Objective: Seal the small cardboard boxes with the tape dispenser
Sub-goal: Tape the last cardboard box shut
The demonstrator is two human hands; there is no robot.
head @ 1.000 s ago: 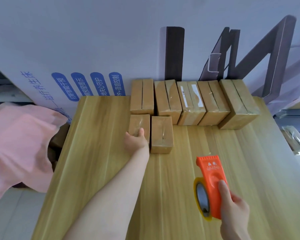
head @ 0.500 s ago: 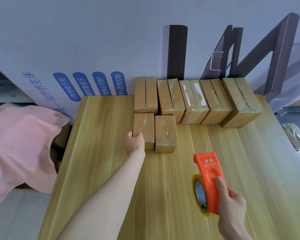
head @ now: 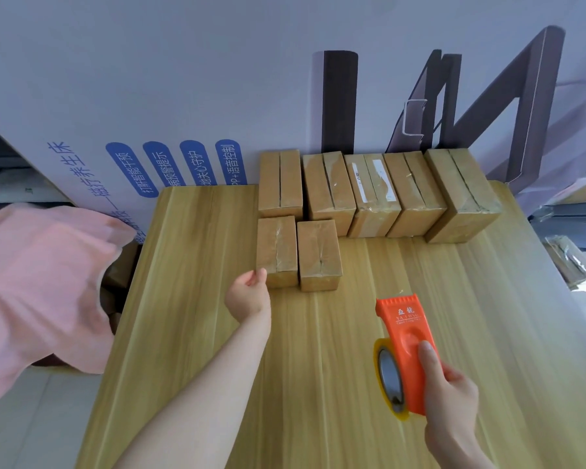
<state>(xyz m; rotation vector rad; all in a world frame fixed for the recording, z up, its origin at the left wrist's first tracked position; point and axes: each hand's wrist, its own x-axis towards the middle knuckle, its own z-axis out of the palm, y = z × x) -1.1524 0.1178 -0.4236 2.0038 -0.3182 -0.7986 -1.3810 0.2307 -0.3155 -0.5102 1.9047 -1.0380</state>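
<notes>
L hand (head: 249,294), centre-left of frame, fingers loosely curled, holding nothing, tips right at near corner of front-left box (head: 277,248). R hand (head: 450,394), lower right, grips orange tape dispenser (head: 403,333), blade end pointing up-frame. Back-row box (head: 279,181), upper centre, looks untaped, seam dark. Next, prob.: pull it fwd, pin flaps flat w/ L hand, run tape straight along seam, ends wrapped over edges.

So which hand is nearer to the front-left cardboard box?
Left. The left hand is right at the near left corner of the front-left box; the right hand is well to its right, nearer the person, holding the tape dispenser.
</notes>
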